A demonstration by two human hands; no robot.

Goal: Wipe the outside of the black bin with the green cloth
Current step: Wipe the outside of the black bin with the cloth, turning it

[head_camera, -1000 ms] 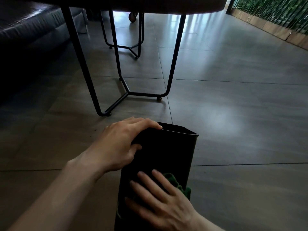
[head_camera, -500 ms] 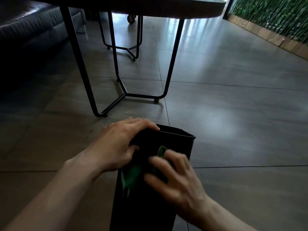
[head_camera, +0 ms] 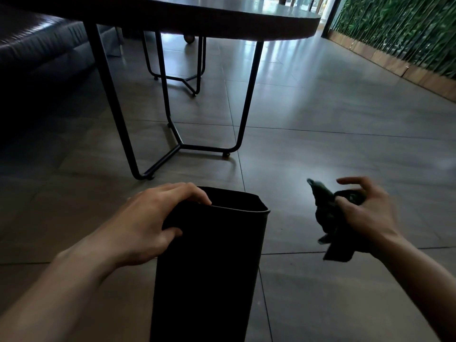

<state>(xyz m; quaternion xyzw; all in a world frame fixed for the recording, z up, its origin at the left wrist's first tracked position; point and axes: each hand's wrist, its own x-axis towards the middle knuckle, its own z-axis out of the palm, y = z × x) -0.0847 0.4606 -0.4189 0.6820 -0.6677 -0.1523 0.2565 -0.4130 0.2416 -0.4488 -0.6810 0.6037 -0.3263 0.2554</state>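
The black bin [head_camera: 209, 262] is tall and rectangular and leans toward me on the tiled floor at the bottom centre. My left hand [head_camera: 150, 223] grips its near left rim corner, fingers over the top edge and thumb on the side wall. My right hand [head_camera: 362, 213] is off to the right of the bin, apart from it, holding the crumpled green cloth [head_camera: 330, 218]. The cloth hangs loose from my fingers above the floor, and my index finger sticks out.
A round dark table [head_camera: 222, 18] on thin black metal legs [head_camera: 246, 95] stands just beyond the bin. A dark sofa [head_camera: 37, 50] fills the far left. A green plant wall [head_camera: 399, 30] with a wooden base runs along the right.
My right hand has lifted the green cloth off the bin's side and swung it out to the right. My left hand keeps its grip on the rim.
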